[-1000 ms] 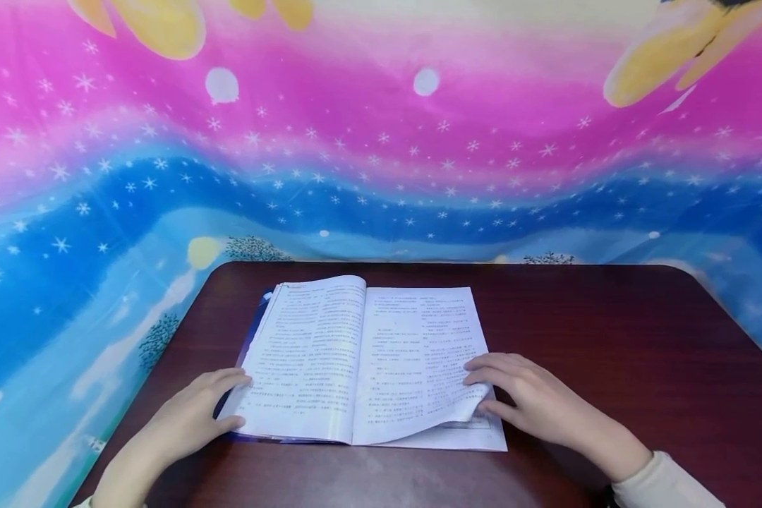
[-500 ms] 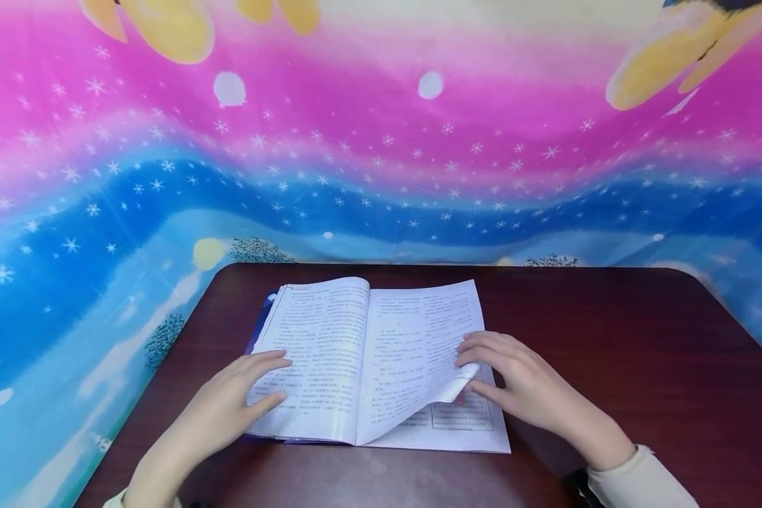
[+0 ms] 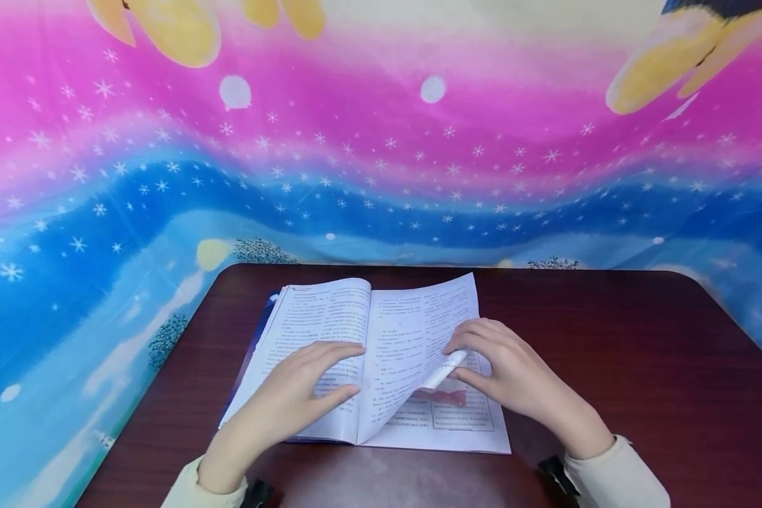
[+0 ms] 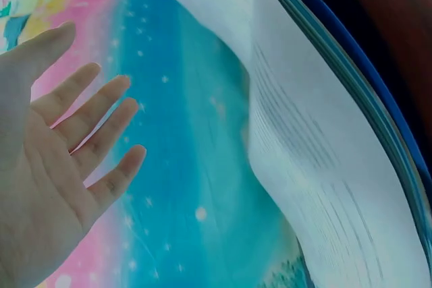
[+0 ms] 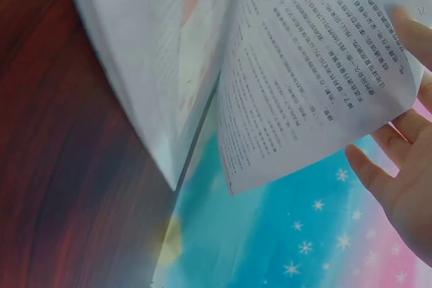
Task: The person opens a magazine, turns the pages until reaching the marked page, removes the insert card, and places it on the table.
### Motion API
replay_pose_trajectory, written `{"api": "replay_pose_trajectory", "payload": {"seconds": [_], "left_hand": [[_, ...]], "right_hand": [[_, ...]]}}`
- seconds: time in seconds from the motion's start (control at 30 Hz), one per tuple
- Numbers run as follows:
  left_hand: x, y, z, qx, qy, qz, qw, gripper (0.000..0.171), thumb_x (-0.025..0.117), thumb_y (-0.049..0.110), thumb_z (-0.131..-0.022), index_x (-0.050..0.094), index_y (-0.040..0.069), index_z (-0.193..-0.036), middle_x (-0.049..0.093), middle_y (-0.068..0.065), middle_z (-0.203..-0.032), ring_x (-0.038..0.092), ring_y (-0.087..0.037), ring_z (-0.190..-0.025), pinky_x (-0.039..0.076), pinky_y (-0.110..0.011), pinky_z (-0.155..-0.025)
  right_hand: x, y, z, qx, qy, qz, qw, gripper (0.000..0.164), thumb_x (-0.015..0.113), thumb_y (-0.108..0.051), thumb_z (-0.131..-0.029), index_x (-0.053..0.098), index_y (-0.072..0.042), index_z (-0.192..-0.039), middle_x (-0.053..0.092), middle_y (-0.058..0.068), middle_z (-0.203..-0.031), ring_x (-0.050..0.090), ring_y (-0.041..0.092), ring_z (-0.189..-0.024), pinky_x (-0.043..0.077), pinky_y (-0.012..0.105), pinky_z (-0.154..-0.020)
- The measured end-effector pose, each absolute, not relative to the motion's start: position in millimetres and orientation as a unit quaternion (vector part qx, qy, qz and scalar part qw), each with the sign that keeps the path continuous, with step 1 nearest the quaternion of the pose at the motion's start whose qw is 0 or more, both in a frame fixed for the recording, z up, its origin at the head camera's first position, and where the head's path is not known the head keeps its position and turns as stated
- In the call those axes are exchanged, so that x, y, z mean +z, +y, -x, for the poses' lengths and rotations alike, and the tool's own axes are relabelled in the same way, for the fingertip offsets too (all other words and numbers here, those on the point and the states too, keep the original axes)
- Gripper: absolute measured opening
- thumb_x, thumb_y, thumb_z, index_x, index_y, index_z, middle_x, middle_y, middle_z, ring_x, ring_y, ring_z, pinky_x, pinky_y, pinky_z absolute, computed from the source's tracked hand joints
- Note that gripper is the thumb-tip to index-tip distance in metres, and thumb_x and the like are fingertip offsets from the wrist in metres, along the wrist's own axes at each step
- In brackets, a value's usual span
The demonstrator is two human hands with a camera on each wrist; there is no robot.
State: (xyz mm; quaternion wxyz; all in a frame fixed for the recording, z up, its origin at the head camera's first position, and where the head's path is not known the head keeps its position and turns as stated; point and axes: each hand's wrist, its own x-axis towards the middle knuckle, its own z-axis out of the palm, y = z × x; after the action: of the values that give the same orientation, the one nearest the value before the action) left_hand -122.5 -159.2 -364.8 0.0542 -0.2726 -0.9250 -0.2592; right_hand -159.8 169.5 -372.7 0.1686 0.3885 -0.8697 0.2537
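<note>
An open magazine (image 3: 320, 317), printed in dense columns of text, lies on the table. My right hand (image 3: 508, 367) pinches the outer lower edge of a right-hand page (image 3: 403, 342), which curls up and inward. Below it shows the following page (image 3: 460, 420), with a pinkish-red strip and a boxed text. In the right wrist view the lifted page (image 5: 304, 79) hangs between the thumb and fingers. My left hand (image 3: 295, 381) hovers over the left page, fingers extended toward the spine. The left wrist view has that hand (image 4: 54, 160) spread and holding nothing.
The dark reddish-brown table (image 3: 609, 353) extends to both sides of the magazine. Behind it hangs a pink and blue cloth (image 3: 381, 155) with snowflakes. A dark blue cover edge (image 3: 254, 353) sticks out at the magazine's left.
My right hand has drawn the page's lower corner up and to the left, uncovering more of the page beneath. My left hand has moved right from the magazine's left edge toward the spine.
</note>
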Motion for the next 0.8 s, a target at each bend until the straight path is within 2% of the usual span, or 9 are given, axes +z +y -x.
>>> {"api": "replay_pose_trajectory", "payload": {"seconds": [0.2, 0.53, 0.67, 0.8], "left_hand": [[-359.0, -137.5, 125.6, -0.276, -0.905, 0.317, 0.062, 0.047, 0.075, 0.034, -0.089, 0.062, 0.023, -0.133, 0.062, 0.010, -0.132, 0.055, -0.012, -0.124, 0.047, -0.042, -0.102], [-352.7, -111.6, 129.0, -0.313, -0.868, 0.379, 0.072, 0.054, 0.076, 0.034, -0.089, 0.057, 0.023, -0.138, 0.062, 0.009, -0.131, 0.058, -0.009, -0.118, 0.050, -0.039, -0.097], [-351.5, -108.7, 128.4, -0.309, -0.868, 0.380, 0.080, 0.049, 0.074, 0.026, -0.091, 0.057, 0.023, -0.138, 0.063, 0.008, -0.129, 0.059, -0.009, -0.117, 0.050, -0.038, -0.098], [-351.2, -109.3, 126.4, -0.298, -0.880, 0.361, 0.079, 0.047, 0.072, 0.019, -0.093, 0.059, 0.024, -0.138, 0.064, 0.007, -0.129, 0.060, -0.010, -0.118, 0.049, -0.039, -0.099]], "right_hand": [[-367.1, 161.2, 162.2, 0.255, -0.867, -0.390, 0.177, 0.031, 0.088, -0.016, -0.074, 0.068, -0.023, -0.097, 0.063, -0.015, -0.100, 0.055, 0.015, -0.106, 0.039, 0.039, -0.097], [-351.6, 143.1, 160.9, 0.260, -0.861, -0.396, 0.187, 0.032, 0.088, -0.023, -0.075, 0.070, -0.022, -0.102, 0.063, -0.013, -0.103, 0.053, 0.014, -0.107, 0.039, 0.037, -0.097], [-346.8, 139.4, 158.6, 0.269, -0.856, -0.400, 0.187, 0.032, 0.086, -0.025, -0.078, 0.070, -0.021, -0.105, 0.064, -0.010, -0.108, 0.053, 0.016, -0.113, 0.038, 0.039, -0.101], [-344.5, 139.2, 154.9, 0.271, -0.857, -0.393, 0.191, 0.036, 0.086, -0.026, -0.078, 0.070, -0.020, -0.110, 0.064, -0.005, -0.122, 0.052, 0.018, -0.123, 0.037, 0.043, -0.106]]}}
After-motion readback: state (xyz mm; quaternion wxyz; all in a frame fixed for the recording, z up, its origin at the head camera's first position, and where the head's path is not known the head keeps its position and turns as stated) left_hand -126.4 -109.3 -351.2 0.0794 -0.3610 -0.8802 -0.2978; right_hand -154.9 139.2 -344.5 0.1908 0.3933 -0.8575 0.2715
